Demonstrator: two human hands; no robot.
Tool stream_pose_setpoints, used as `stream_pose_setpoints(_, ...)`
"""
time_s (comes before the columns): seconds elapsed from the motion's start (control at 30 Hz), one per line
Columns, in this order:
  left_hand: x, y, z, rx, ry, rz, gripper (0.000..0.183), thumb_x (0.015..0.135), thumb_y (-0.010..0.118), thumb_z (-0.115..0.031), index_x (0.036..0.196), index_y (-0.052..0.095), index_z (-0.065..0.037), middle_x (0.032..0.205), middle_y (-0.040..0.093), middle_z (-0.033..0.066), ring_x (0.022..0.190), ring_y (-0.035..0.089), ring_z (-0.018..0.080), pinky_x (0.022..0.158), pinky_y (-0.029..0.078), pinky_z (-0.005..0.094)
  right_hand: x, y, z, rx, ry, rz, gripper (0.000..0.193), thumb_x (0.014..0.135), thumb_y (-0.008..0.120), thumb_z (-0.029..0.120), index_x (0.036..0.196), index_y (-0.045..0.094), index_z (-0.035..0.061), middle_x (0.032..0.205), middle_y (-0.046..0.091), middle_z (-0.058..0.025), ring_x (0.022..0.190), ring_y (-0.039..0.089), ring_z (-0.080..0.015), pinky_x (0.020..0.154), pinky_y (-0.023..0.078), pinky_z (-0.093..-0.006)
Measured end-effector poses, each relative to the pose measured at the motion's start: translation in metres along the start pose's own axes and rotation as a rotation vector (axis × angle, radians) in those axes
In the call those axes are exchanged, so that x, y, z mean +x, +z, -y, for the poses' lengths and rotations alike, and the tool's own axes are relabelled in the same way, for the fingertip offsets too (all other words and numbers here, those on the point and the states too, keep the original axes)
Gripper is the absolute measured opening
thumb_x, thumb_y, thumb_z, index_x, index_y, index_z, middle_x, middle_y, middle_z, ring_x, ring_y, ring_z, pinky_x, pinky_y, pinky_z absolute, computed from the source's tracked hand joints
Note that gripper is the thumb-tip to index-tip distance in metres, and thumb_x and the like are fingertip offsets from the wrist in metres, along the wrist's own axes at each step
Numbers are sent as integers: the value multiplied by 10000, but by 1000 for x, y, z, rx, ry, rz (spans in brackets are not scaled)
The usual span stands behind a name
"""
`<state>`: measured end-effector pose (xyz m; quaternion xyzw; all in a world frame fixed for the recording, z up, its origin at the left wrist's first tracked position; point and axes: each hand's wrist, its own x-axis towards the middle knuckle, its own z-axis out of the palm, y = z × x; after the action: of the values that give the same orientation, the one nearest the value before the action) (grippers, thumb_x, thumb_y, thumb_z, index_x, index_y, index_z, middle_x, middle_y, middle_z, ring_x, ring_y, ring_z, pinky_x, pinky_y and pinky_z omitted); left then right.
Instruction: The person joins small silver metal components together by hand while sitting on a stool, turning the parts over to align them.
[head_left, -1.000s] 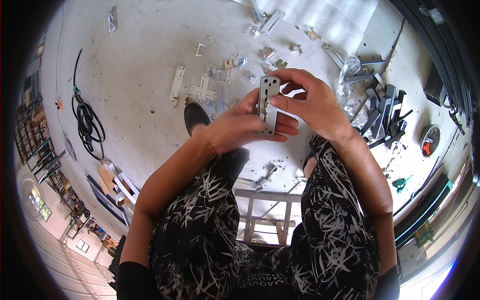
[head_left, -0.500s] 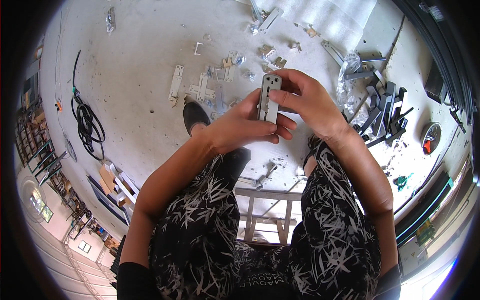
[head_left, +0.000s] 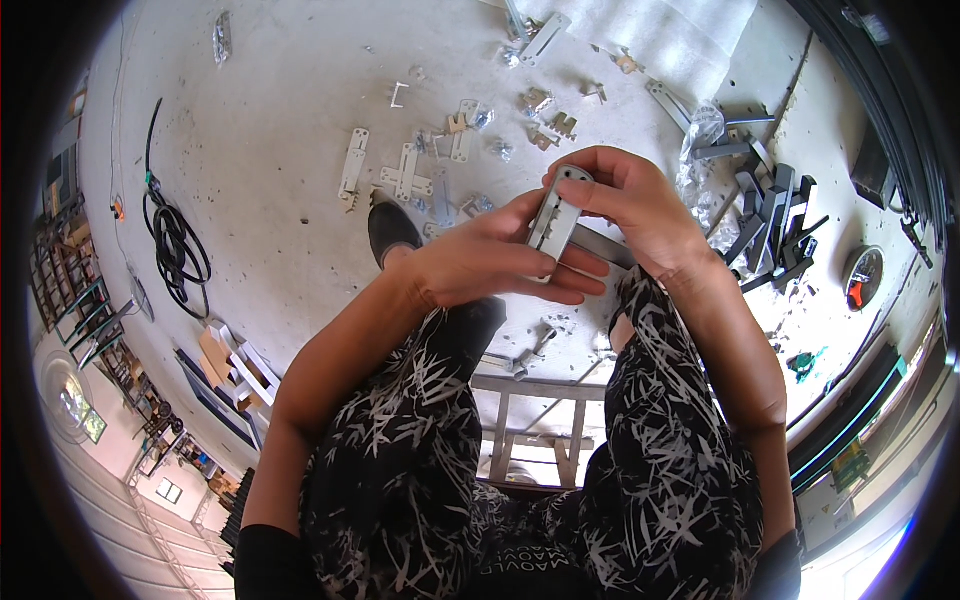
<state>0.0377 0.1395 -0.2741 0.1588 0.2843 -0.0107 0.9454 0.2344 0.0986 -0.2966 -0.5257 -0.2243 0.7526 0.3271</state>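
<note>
Between my hands, above the floor, is a grey slotted metal bracket (head_left: 556,232) with rounded ends, holes at its far end and a toothed edge along the slot. My left hand (head_left: 482,258) grips its near end, thumb on the face and fingers beneath. My right hand (head_left: 645,210) holds the far end, with the thumb pressed on the face near the holes. A grey strip (head_left: 602,246) shows between the bracket and my right palm; I cannot tell whether it belongs to the bracket.
Similar metal plates (head_left: 407,176), small notched pieces (head_left: 563,125) and bagged hardware lie on the floor ahead. At right are a pile of dark angled bars (head_left: 775,220) and a round container (head_left: 862,270). A coiled black cable (head_left: 175,245) lies left; a wooden stool (head_left: 535,412) stands below.
The bracket has tilted, its far end swinging right. My right hand has shifted slightly right and its thumb is nearer the far end. A grey strip has come into view beside the bracket.
</note>
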Motion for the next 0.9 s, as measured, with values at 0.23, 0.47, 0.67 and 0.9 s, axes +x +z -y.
stream_pose_setpoints(0.23, -4, -13, 0, 409, 169, -329, 603, 917, 540, -49, 1415, 199, -47, 1198, 537, 223, 1130, 579, 294, 979, 482, 379, -17, -2, -7, 203, -48, -203, 259, 881, 621, 43, 1083, 542, -100, 984, 637, -145, 902, 636, -170, 824, 548, -281)
stream_pose_setpoints(0.47, -4, -8, 5, 718, 339, -456, 325, 927, 544, -58, 1213, 445, 60, 1088, 593, 160, 959, 657, 214, 838, 548, 300, -25, -3, -12, 169, -117, -275, 259, 889, 618, 47, 1094, 545, -94, 971, 643, -142, 873, 643, -168, 814, 548, -280)
stream_pose_setpoints(0.67, -8, 2, 2, 871, 369, -510, 307, 923, 559, -67, 1181, 471, 75, 988, 635, 150, 863, 686, 195, 756, 565, 281, -33, -2, -13, -82, -252, -242, 275, 913, 598, 64, 1155, 559, -61, 981, 652, -123, 869, 645, -147, 787, 545, -263)
stream_pose_setpoints(0.9, -12, 9, -1, 1131, 365, -511, 424, 894, 628, -130, 1256, 477, 29, 1011, 637, 150, 802, 676, 153, 711, 538, 256, -37, -13, -20, 59, -104, -153, 308, 938, 577, 116, 1193, 546, -53, 974, 640, -112, 853, 658, -154, 761, 557, -253)
